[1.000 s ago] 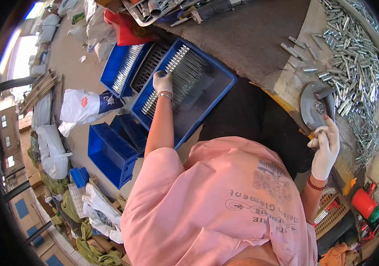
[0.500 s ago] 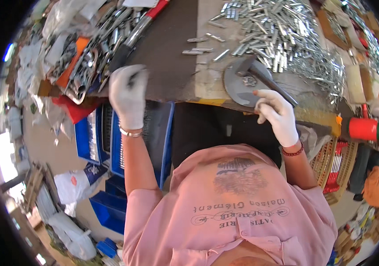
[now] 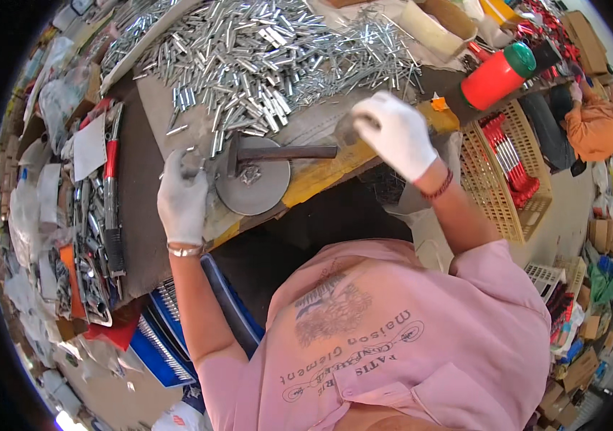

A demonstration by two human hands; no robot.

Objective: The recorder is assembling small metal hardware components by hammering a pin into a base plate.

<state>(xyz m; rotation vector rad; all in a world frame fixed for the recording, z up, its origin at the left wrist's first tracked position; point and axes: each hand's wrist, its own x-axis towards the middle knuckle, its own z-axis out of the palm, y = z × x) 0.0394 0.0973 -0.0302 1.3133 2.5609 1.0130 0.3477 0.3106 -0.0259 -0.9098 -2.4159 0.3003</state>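
Note:
In a white glove, my left hand (image 3: 183,197) is at the left side of a round grey metal plate (image 3: 255,192). Its fingers are bent together, with a small silvery piece at their tips too small to name. A hammer (image 3: 288,152) lies across the plate, its dark handle pointing right; a few small metal bits (image 3: 250,174) sit beside its head. My right hand (image 3: 396,136), also gloved, hovers over the table edge right of the hammer handle. Its fingers are curved with a gap at the thumb, and nothing clear shows between them. Short metal tubes (image 3: 249,50) lie heaped beyond the plate.
Thin metal pins (image 3: 367,54) lie beside the tubes. A red bottle with green lid (image 3: 497,77) stands at right, above a yellow crate (image 3: 493,197) of red-ended parts. Steel tools (image 3: 95,230) fill the left side. A person in orange (image 3: 597,129) sits far right.
The view has swung, shifting the table's contents leftward. My left hand has come from the tool-side edge to the metal plate. My right hand has moved from the hammer handle toward the pins.

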